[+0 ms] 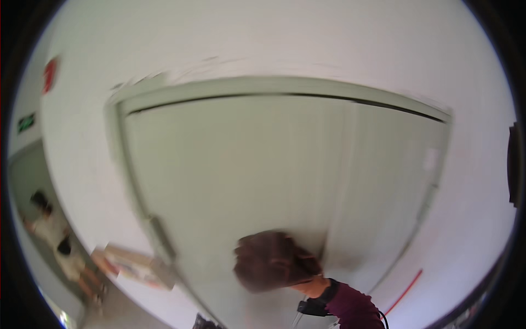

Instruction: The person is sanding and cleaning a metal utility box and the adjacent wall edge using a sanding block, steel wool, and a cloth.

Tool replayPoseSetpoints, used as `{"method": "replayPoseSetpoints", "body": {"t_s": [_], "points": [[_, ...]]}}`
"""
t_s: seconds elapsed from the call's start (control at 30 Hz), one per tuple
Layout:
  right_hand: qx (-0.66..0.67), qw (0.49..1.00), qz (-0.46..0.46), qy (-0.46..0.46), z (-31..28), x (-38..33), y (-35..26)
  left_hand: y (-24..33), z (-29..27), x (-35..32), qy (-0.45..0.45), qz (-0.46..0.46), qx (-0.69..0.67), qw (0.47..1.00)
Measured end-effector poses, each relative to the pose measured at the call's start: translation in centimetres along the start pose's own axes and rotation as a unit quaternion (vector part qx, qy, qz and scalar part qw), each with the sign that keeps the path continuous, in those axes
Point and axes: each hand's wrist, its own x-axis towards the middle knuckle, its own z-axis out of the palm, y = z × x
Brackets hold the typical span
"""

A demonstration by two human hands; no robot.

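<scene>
Head view, heavily blurred. One pale green double door, two leaves, both shut, set in a white wall. Neither of the wearer's hands is in view, so grip cannot be told. One person in a dark purple sleeve bends close before the door, low centre. Two more people stand far left. One cardboard box sits beside the door's left edge.

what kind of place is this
Probably an indoor corridor of a public or office building: a wide pale green double door set in a white wall, a green sign high at left, and people standing down the hall.
</scene>
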Motion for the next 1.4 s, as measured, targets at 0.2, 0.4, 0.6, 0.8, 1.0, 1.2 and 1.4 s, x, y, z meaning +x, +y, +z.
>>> {"method": "replayPoseSetpoints", "body": {"t_s": [0.2, 0.4, 0.6, 0.8, 1.0, 1.2, 1.4], "points": [[0.803, 0.529, 0.236, 0.138, -5.2, 4.3, 4.0, 2.0, -2.1, -4.2, 0.144, 0.081, 0.300, 0.940], [0.915, 0.202, 0.258, 0.235, -8.5, 13.3, 13.3, 4.5, -8.9, -6.3, 0.183, 0.111, 0.329, 0.920], [0.877, -0.164, 0.367, 0.264, -6.3, 17.2, 18.5, 5.0, -9.3, -10.9, 0.312, 0.068, 0.262, 0.911], [0.921, -0.004, 0.283, 0.267, -8.1, 19.0, 20.6, 5.1, -10.9, -12.2, 0.324, 0.082, 0.330, 0.883], [0.925, 0.103, 0.204, 0.304, -7.1, 18.6, 19.2, 4.1, -11.0, -12.3, 0.315, 0.117, 0.358, 0.871], [0.920, -0.136, 0.184, 0.319, -6.4, 21.6, 21.3, 3.2, -9.8, -12.2, 0.333, 0.056, 0.321, 0.885], [0.729, -0.645, -0.103, 0.205, -5.7, 23.8, 23.4, 3.5, -9.0, -12.4, 0.345, 0.066, 0.323, 0.879]]}}
